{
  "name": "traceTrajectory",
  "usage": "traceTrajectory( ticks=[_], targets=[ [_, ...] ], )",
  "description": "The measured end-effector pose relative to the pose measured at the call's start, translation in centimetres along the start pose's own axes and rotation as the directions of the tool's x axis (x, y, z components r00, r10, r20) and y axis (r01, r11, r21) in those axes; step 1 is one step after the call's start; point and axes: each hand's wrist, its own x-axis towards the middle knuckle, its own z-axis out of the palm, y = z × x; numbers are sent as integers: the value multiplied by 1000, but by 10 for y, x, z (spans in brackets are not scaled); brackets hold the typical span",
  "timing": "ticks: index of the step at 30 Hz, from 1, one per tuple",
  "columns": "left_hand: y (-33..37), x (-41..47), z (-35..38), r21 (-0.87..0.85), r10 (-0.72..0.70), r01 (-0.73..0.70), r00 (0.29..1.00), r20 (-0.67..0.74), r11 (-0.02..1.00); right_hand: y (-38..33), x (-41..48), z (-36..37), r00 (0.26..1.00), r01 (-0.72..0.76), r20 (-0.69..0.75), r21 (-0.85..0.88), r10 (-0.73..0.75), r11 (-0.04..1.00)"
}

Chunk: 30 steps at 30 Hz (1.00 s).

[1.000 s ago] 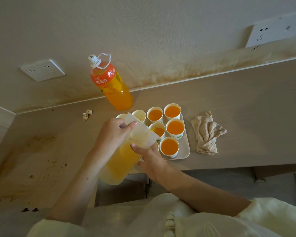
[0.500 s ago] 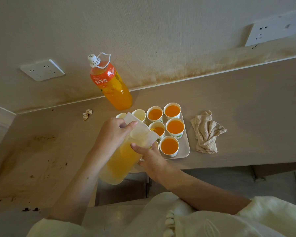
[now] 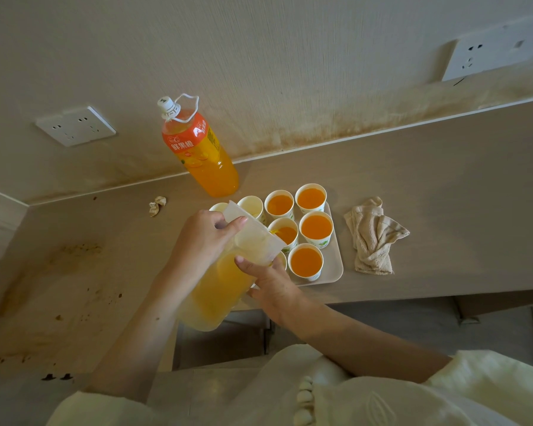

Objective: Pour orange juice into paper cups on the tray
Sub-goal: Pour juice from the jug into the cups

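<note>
A clear plastic pitcher (image 3: 222, 290) half full of orange juice is tilted toward the tray (image 3: 334, 272). My left hand (image 3: 202, 241) grips its upper side and my right hand (image 3: 271, 282) holds its lower front. A thin stream runs from the spout into the middle paper cup (image 3: 285, 233), which is partly filled. Several cups around it hold juice, such as the near one (image 3: 306, 262) and the far right one (image 3: 310, 197). Two cups at the far left (image 3: 251, 206) look empty. Another cup is mostly hidden behind my right hand.
A large orange juice bottle (image 3: 197, 152) with a white cap stands near the wall behind the tray. A crumpled beige cloth (image 3: 373, 235) lies right of the tray. A small wad of paper (image 3: 157, 205) lies to the left. The counter's left part is stained.
The pitcher stays tilted over the same middle cup and juice keeps flowing into it. Both hands hold nearly the same position.
</note>
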Motion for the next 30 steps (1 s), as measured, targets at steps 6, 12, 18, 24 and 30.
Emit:
traceTrajectory(
  ticks=[6,12,18,24,30],
  targets=[
    [1,-1,-1,4,5,-5,1000,4,1000,1,1,0,1000,10,-3,-3,-10,1000],
    [1,-1,-1,4,-8,8,1000,10,1000,2,4,0,1000,1,-1,-7,-1,1000],
    [-2,0,0,7,1,-1,1000,3,1000,2,4,0,1000,-3,-7,9,3,1000],
    [-2,1,-1,8,5,-5,1000,1,1000,3,5,0,1000,-1,-7,10,1,1000],
    [-3,0,-1,4,9,-9,1000,2,1000,1,3,0,1000,3,-6,12,-3,1000]
  ],
)
